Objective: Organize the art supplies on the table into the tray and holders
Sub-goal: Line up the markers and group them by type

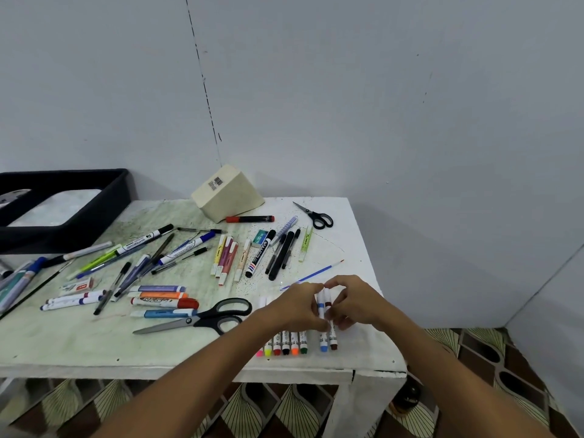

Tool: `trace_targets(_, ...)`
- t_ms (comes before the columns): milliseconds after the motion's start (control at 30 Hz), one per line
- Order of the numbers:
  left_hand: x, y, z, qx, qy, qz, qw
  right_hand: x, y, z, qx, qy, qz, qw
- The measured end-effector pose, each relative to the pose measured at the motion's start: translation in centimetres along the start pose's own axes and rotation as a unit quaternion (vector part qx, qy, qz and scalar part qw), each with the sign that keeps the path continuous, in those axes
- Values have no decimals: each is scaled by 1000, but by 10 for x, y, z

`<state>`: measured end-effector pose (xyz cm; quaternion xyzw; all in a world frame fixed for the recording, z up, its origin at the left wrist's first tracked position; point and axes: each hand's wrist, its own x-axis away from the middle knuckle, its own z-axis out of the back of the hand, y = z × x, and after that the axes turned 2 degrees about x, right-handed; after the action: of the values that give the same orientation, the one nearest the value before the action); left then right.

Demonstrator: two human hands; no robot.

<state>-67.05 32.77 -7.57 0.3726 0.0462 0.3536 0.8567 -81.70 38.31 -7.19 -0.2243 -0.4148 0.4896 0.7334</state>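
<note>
**Gathering the markers at the table's near right**

Both hands, left point(300, 306) and right point(355, 303), curl their fingers round the blue and brown markers point(325, 314). Best to square the ends and draw in the adjacent row point(282, 343) before lifting. Markers: short white barrels, coloured caps. The tray point(120, 191) sits far left.

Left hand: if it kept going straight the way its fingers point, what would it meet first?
The left hand points right, toward the right hand. First in line are the blue marker and brown marker gripped between both hands; it seems to touch them already.
</note>
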Motion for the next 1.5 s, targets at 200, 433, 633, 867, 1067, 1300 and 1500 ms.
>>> trace_targets(200,0,-5,-3,-107,7,-4,994,0,3,-3,22,-3,-4,1000)
trace_targets(433,9,-25,-2,-183,47,-64,980,11,-3,5,174,-11,64,983)
trace_targets(633,10,-32,-3,-191,48,-79,977,14,-3,5,239,-37,72,968)
trace_targets(867,8,-31,-4,-210,25,-67,975,10,-2,1,269,-31,71,960)
trace_targets(1067,6,-32,-6,-217,21,-60,974,5,-3,-1,306,-20,67,949)
trace_targets(1300,3,-34,-3,-260,44,-89,961,4,-4,2,303,-32,63,950)
trace_targets(1500,-1,-36,4,-309,52,-76,947,-1,-17,5,309,-31,54,949)
